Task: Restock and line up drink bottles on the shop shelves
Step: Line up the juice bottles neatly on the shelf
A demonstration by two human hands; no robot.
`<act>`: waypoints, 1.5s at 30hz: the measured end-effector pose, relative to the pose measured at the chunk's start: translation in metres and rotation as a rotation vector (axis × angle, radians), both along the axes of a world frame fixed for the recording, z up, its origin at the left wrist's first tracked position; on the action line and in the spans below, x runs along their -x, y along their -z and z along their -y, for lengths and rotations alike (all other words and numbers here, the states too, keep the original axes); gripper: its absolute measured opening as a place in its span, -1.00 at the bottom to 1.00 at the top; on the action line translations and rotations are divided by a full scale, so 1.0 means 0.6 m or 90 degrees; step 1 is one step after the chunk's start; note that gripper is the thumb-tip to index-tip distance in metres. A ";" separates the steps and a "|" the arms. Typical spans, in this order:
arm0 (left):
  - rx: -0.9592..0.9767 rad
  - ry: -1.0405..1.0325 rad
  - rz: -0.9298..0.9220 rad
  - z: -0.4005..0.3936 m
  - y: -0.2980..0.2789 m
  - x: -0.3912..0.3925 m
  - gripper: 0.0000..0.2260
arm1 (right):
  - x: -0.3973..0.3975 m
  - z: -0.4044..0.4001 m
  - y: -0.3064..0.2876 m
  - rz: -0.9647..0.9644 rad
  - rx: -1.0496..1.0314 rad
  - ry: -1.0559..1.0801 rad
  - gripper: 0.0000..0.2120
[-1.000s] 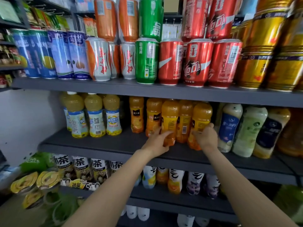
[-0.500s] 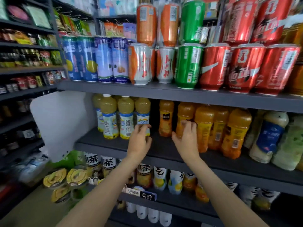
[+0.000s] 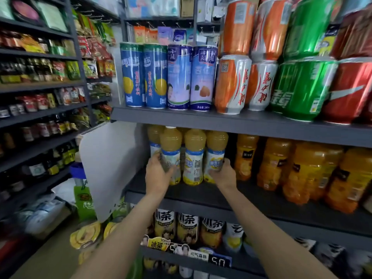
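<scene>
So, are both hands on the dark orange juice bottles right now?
No, the left hand and right hand flank the pale yellow bottles; the orange bottles stand untouched.

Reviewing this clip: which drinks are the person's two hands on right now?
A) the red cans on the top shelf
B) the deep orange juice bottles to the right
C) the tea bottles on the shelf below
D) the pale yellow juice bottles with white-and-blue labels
D: the left hand and right hand grip the two ends of the front row of pale yellow juice bottles on the middle shelf.
</scene>
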State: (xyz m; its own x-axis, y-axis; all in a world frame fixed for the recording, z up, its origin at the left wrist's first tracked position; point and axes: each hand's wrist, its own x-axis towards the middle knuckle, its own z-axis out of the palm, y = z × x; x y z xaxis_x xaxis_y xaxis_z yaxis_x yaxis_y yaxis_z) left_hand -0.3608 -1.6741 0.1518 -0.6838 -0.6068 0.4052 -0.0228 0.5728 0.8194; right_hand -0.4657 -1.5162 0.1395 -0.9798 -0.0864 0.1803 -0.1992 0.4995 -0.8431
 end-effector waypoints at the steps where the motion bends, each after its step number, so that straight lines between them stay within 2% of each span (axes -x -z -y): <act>1: -0.013 0.015 0.003 0.004 0.002 0.011 -0.54 | 0.003 0.005 0.004 -0.007 -0.004 0.017 -0.57; 9: -0.002 0.026 0.055 0.016 0.010 0.041 -0.56 | 0.016 0.019 0.009 -0.042 -0.079 0.171 -0.65; 18: 0.028 0.027 0.093 0.027 0.009 0.036 -0.54 | 0.045 0.034 0.003 -0.023 -0.120 0.189 -0.55; 20: 0.028 0.028 0.090 0.029 0.009 0.037 -0.55 | 0.041 0.030 0.004 -0.075 -0.083 0.190 -0.54; 23: 0.023 0.032 0.090 0.031 0.011 0.039 -0.55 | -0.002 0.028 0.023 -0.259 0.020 0.157 -0.55; 24: 0.022 0.030 0.089 0.032 0.012 0.039 -0.54 | -0.016 0.033 0.026 -0.258 0.048 0.087 -0.50; 26: 0.024 0.025 0.091 0.031 0.012 0.039 -0.52 | -0.029 0.054 0.029 -0.170 0.057 -0.097 -0.33; 28: 0.029 0.025 0.095 0.029 0.011 0.039 -0.51 | -0.026 0.075 0.026 -0.095 0.045 -0.170 -0.26; 31: 0.030 0.031 0.100 0.028 0.007 0.038 -0.53 | -0.018 0.088 0.020 -0.061 0.065 -0.131 -0.36; 35: -0.004 0.064 0.105 0.030 -0.002 0.035 -0.54 | -0.014 0.072 0.028 -0.083 0.012 -0.068 -0.46; 41: -0.024 0.150 0.108 0.002 -0.006 0.050 -0.52 | -0.009 0.002 0.021 -0.111 -0.001 0.058 -0.46; 45: -0.021 0.186 0.123 -0.023 -0.008 0.072 -0.51 | -0.006 -0.019 0.014 -0.095 -0.023 0.053 -0.47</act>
